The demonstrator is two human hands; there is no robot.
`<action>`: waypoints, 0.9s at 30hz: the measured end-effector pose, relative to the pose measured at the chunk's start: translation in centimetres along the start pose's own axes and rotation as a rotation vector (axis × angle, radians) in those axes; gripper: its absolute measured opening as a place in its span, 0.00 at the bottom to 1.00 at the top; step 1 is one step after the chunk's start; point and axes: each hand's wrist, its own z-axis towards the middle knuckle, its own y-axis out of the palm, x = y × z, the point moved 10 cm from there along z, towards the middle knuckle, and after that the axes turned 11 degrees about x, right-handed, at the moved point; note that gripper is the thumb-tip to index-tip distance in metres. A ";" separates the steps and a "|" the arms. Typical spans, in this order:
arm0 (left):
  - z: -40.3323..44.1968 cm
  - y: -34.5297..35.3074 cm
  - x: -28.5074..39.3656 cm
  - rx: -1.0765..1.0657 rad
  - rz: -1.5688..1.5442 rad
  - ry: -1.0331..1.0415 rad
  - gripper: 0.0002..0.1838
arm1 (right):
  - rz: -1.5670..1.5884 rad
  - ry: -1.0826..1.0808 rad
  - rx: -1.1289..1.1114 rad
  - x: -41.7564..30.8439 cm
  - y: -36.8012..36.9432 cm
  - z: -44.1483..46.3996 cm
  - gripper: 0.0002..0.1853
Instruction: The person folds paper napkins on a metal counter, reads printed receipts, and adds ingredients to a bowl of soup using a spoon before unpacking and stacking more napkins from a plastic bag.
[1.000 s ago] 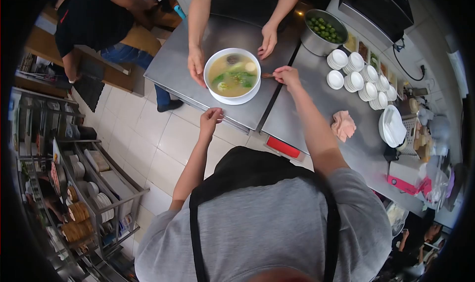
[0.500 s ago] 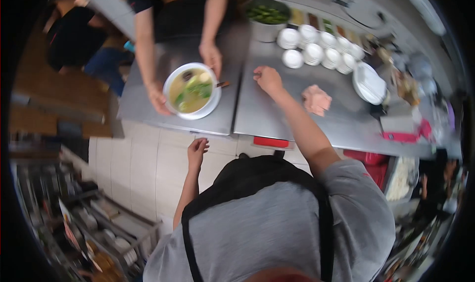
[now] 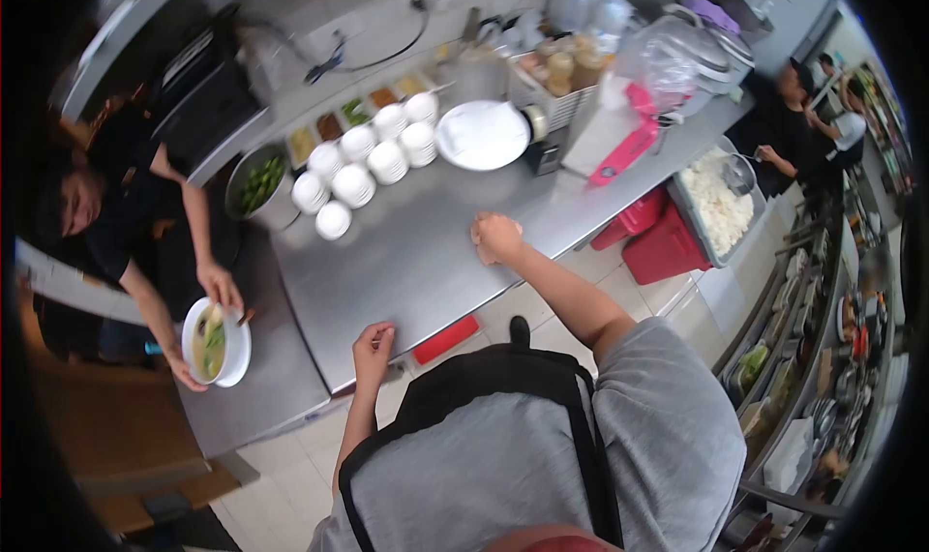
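My right hand point(image 3: 496, 238) is closed over a crumpled pink cloth point(image 3: 478, 231) on the steel counter point(image 3: 416, 262); only the edges of the cloth show round my fingers. Close to the counter's front edge, my left hand point(image 3: 373, 353) hovers with its fingers curled in and nothing visible in them. At the left, a co-worker's two hands hold a white bowl point(image 3: 215, 344) of soup with green leaves, over a plate on the adjoining counter.
Stacks of small white bowls point(image 3: 354, 186) stand at the back beside a pot point(image 3: 261, 186) of green vegetables. A white plate point(image 3: 484, 136) and a basket of bottles point(image 3: 552, 88) follow. Red bins point(image 3: 661, 252) and a tub of rice point(image 3: 718, 204) stand right of the counter. Other people are farther right.
My view has turned to the right. My right hand has come down onto the pink cloth and grips it. My left hand's fingers have curled in. The co-worker still holds the soup bowl.
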 end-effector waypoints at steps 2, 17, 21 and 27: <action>-0.5 5.8 3.1 -0.038 0.013 0.081 0.10 | -0.014 0.042 0.038 5.2 -2.2 -1.1 0.12; 11.7 28.2 44.6 -0.143 -0.322 0.658 0.27 | 0.193 -0.175 0.506 16.1 -47.6 5.0 0.10; 12.3 32.8 53.0 0.073 -0.237 0.763 0.26 | -0.139 -0.137 -0.045 19.4 -38.4 10.8 0.15; 10.4 37.8 56.0 -0.242 -0.525 0.697 0.19 | -0.196 -0.088 -0.115 24.4 -33.7 11.5 0.16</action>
